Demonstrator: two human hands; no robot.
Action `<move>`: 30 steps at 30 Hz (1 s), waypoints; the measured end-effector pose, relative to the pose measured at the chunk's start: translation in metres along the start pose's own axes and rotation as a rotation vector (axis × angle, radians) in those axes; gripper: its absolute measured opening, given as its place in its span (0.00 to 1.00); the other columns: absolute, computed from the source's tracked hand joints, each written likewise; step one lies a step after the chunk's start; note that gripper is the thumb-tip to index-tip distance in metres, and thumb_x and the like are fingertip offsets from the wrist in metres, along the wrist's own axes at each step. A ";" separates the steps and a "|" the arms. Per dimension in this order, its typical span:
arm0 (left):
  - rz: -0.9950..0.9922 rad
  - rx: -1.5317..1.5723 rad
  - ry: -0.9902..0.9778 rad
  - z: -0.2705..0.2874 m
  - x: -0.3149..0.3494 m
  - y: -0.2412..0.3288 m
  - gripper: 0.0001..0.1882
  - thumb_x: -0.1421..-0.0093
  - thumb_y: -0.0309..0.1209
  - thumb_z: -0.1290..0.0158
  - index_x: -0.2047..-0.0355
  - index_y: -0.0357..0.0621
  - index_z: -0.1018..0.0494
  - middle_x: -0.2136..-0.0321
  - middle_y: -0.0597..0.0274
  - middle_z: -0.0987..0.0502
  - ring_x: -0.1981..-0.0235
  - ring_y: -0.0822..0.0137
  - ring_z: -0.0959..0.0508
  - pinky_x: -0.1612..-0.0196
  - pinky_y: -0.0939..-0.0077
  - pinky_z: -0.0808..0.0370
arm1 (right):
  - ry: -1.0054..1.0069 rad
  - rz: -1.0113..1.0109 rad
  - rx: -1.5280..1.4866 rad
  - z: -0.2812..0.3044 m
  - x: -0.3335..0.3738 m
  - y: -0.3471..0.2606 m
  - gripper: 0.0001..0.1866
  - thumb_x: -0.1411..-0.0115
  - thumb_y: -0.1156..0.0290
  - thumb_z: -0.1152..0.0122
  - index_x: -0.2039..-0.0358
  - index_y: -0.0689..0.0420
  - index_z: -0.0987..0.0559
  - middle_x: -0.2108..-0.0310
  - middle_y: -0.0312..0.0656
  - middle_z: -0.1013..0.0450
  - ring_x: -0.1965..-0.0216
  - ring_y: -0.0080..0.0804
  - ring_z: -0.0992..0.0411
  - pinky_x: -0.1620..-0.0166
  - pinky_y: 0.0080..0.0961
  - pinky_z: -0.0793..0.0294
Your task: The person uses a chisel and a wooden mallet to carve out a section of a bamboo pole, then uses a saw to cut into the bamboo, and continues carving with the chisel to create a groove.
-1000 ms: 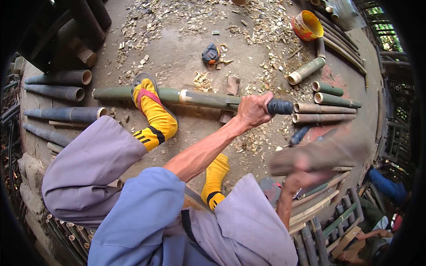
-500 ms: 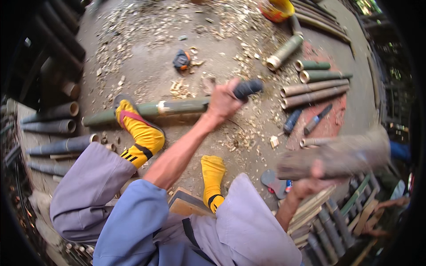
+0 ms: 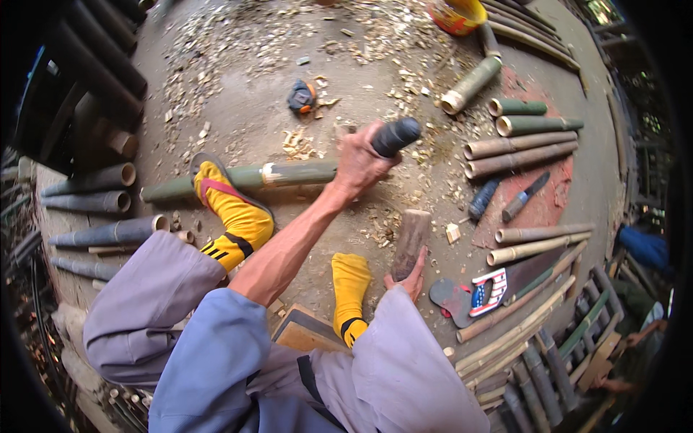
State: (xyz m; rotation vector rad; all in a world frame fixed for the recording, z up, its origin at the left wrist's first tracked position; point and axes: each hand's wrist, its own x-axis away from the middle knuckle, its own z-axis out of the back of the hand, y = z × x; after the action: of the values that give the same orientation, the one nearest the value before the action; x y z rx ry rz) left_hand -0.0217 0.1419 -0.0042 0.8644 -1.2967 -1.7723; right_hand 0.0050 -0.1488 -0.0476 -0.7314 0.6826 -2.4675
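Note:
A green bamboo pole (image 3: 299,172) lies crosswise on the ground, with a pale band bared on it. My left foot, in a yellow sock (image 3: 234,209) and sandal, presses on the pole. Above the pole's right end, my left hand (image 3: 359,160) is closed around a thick handle wrapped in black (image 3: 397,137); the tool's working end is hidden behind the hand. My right hand (image 3: 410,277) grips the lower end of a short brown wooden block (image 3: 413,237), held low beside my right foot. My right knee hides that forearm.
A handsaw (image 3: 491,290), a knife (image 3: 525,196) and several cut bamboo lengths (image 3: 523,149) lie at the right. A tape measure (image 3: 302,96) sits among wood chips ahead. More bamboo tubes (image 3: 108,234) rest at the left. Another person's hand (image 3: 644,332) shows at the far right.
My right hand has swung the wooden block from the far right down and inward beside my right foot, uncovering the handsaw. My left hand keeps its hold on the black handle, which has tilted upward slightly.

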 end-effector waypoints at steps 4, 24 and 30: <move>-0.176 -0.038 -0.047 -0.010 0.008 -0.007 0.14 0.58 0.30 0.42 0.70 0.42 0.30 0.80 0.59 0.25 0.80 0.66 0.24 0.76 0.71 0.28 | -0.015 -0.144 0.028 0.006 -0.001 -0.012 0.58 0.64 0.79 0.34 0.35 0.43 0.56 0.42 0.59 0.42 0.45 0.58 0.40 0.43 0.42 0.40; -0.105 -0.070 -0.050 -0.012 0.014 -0.008 0.16 0.59 0.35 0.41 0.71 0.44 0.34 0.83 0.53 0.27 0.79 0.52 0.23 0.75 0.60 0.27 | 0.104 0.206 -0.099 0.020 -0.065 -0.047 0.30 0.47 0.79 0.45 0.42 0.58 0.38 0.51 0.49 0.35 0.53 0.38 0.32 0.54 0.31 0.30; -0.113 -0.084 -0.050 -0.018 0.009 0.001 0.15 0.57 0.33 0.42 0.73 0.44 0.35 0.83 0.54 0.27 0.80 0.53 0.24 0.76 0.61 0.27 | -0.335 0.347 -0.508 -0.016 -0.185 -0.081 0.17 0.41 0.71 0.46 0.52 0.59 0.32 0.57 0.34 0.34 0.57 0.22 0.34 0.56 0.22 0.32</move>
State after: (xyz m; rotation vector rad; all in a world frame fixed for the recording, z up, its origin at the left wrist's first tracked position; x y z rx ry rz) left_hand -0.0102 0.1256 -0.0088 0.8663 -1.2167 -1.9335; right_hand 0.1095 0.0222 -0.0801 -1.0748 1.2023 -1.8115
